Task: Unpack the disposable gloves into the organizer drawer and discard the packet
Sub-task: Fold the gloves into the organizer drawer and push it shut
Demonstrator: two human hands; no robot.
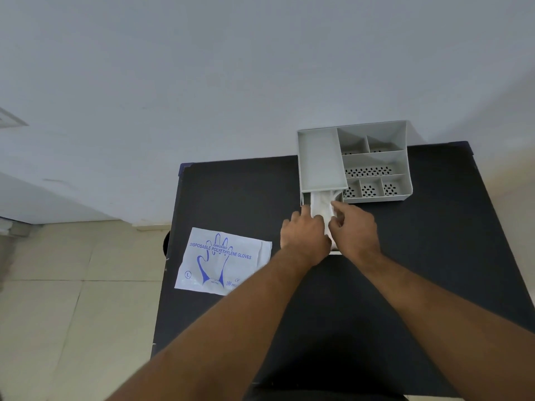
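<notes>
Gloves (320, 206) lie as a white stack in the open drawer (304, 198), under both of my hands. The black table (434, 256) carries everything I see. At its far edge stands the grey organizer (376, 157), with a flat tray on its left and small perforated compartments on its right. The drawer juts toward me from under that tray. The packet (223, 261) lies flat on the table, printed side up, left of the hands and well apart from the organizer. My left hand (304, 235) grips the stack's left edge, with fingers curled over it and the thumb on top. My right hand (356, 230) has its forefinger stretched out onto the gloves and its thumb against their near part. I cannot tell whether it pinches them.
</notes>
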